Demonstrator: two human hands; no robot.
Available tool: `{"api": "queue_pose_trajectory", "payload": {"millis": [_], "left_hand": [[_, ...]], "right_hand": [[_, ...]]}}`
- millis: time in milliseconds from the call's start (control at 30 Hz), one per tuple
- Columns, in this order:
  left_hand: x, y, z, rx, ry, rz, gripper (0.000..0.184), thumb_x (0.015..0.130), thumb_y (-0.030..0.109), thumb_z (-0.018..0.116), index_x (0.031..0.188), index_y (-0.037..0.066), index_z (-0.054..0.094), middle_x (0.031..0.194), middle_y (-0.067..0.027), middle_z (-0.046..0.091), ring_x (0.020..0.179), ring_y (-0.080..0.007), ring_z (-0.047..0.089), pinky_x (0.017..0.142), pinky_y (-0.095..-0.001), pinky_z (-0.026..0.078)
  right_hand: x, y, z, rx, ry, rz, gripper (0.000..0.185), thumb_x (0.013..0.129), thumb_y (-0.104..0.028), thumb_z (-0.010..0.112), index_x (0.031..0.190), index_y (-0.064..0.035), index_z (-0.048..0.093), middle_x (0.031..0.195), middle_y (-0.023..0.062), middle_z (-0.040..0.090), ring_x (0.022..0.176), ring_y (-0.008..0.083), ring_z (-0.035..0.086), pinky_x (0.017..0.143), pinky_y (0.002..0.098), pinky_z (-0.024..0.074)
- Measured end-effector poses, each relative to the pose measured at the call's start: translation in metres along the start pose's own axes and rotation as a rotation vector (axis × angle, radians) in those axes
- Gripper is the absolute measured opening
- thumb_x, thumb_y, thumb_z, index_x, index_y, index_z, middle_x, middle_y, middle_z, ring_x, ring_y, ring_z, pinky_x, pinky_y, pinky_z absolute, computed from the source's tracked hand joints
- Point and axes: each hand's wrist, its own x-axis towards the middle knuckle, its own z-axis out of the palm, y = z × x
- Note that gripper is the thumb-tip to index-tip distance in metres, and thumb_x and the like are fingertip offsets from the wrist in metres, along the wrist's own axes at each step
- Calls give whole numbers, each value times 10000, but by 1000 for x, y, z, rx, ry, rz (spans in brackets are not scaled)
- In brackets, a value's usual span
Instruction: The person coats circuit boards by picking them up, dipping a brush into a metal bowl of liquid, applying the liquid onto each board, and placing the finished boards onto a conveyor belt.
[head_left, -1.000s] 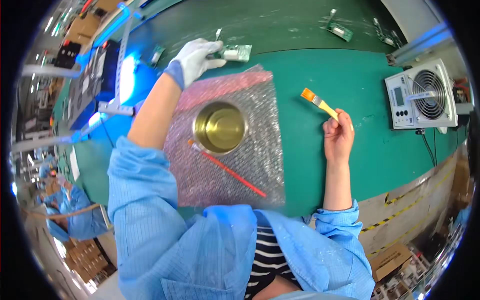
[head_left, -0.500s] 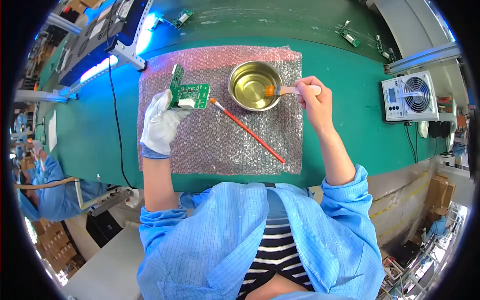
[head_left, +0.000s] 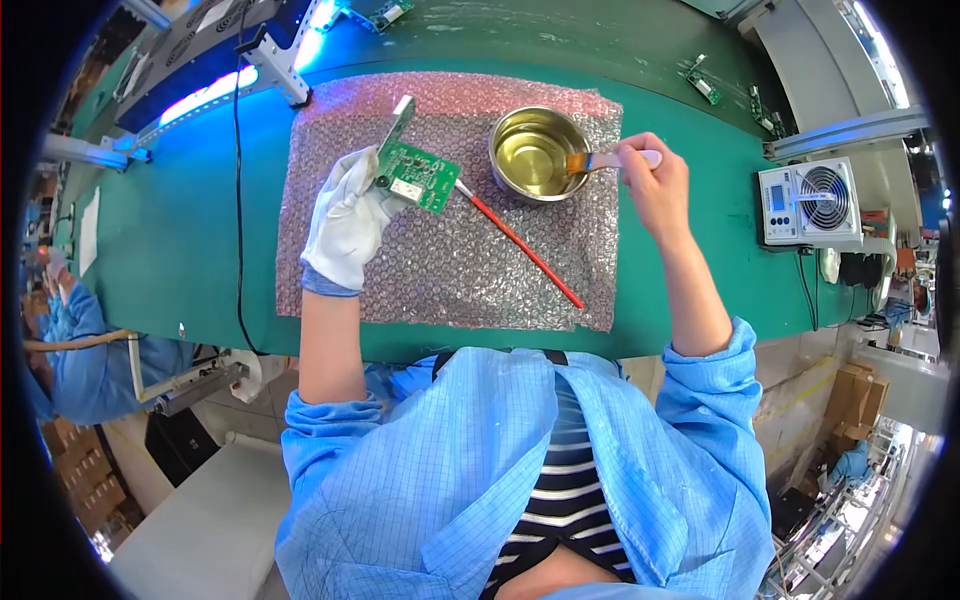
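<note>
My left hand (head_left: 346, 222), in a white glove, grips a green circuit board (head_left: 432, 172) by its left edge. A smaller board (head_left: 400, 118) stands up from it at that side. My bare right hand (head_left: 655, 187) is closed round the pale handle of a flat paintbrush (head_left: 600, 161). The brush's orange bristles reach over the right rim of a round metal bowl (head_left: 497, 165) with clear yellowish liquid (head_left: 532, 160) in it. Whether the bristle tips touch the liquid, I cannot tell. A thin red-handled brush (head_left: 525, 248) lies below the bowl, its tip hidden behind the board.
Bubble wrap (head_left: 450, 285) lies under the bowl on the green table mat (head_left: 690, 130). A white fan unit (head_left: 810, 203) stands at the right, a blue-lit machine (head_left: 210, 90) at the upper left. Several boards (head_left: 702, 82) lie at the back. Another person's blue sleeve (head_left: 85, 350) shows at far left.
The camera view has shifted slightly. My left hand has tilted the circuit board, turning its face and bringing it over the red brush's tip. The flat brush remains at the bowl's right rim.
</note>
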Motion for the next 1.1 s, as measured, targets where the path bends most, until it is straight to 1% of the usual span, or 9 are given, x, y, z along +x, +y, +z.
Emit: {"api": "queue_pose_trajectory", "payload": {"millis": [233,400,600,667,733,833,900,967,1100], "left_hand": [[3,-2,11,-42,11,-38,308,891,246,623,1126,61,551,1095,-98,611,982,-257,626,786,-460,543],[8,0,29,43,57,-109,395,864,277,656,1157,41,536,1051,-86,596,939,-248,628,781,-445,542],[11,-12,49,134,-60,-200,396,835,296,692,1095,38,542,1017,-79,590,903,-204,630,766,-422,548],[7,-12,57,129,-78,-202,401,832,299,695,1094,34,546,1005,-73,590,902,-196,629,766,-424,551],[8,-16,56,127,-121,-212,388,834,295,694,1085,37,551,1007,-70,593,883,-189,633,766,-420,554],[7,-16,59,162,-121,-230,390,840,299,689,1101,40,559,1019,-65,596,906,-183,632,765,-394,562],[5,-13,63,196,-110,-242,391,843,302,687,1107,41,562,1017,-63,598,913,-182,631,763,-383,564],[4,-11,65,260,-139,-232,343,870,286,653,1101,51,558,1049,-48,588,998,-182,602,843,-377,536],[2,-11,65,350,-190,-197,363,864,288,662,1106,40,556,1044,-52,586,1008,-172,598,843,-362,534]], "right_hand": [[3,-15,-31,70,-35,152,163,895,-169,566,833,-38,639,602,-33,513,514,24,434,451,177,328],[-2,-28,-43,123,-9,155,165,903,-169,560,846,-34,637,614,-41,509,526,24,424,469,169,319],[-10,-53,-30,322,-172,14,191,913,-174,589,962,1,646,685,-13,541,628,43,482,560,190,388],[-13,-62,-24,351,-365,-78,242,905,-208,623,1017,5,650,712,-9,548,656,67,495,600,213,419],[-14,-66,-18,373,-435,-101,246,895,-211,640,1027,-4,659,766,2,560,675,79,493,617,222,424],[-13,-67,-10,346,-565,-169,186,888,-150,639,1014,-18,674,848,2,551,735,73,484,636,216,401],[-14,-67,-5,329,-580,-191,185,891,-150,636,1016,-19,673,848,0,551,734,70,480,635,216,398],[-14,-66,0,312,-594,-210,184,894,-149,633,1018,-20,673,847,-2,551,733,66,477,634,215,395],[-16,-63,5,246,-559,-179,185,909,-153,618,1042,-32,659,796,-2,563,704,47,468,607,209,385]]}}
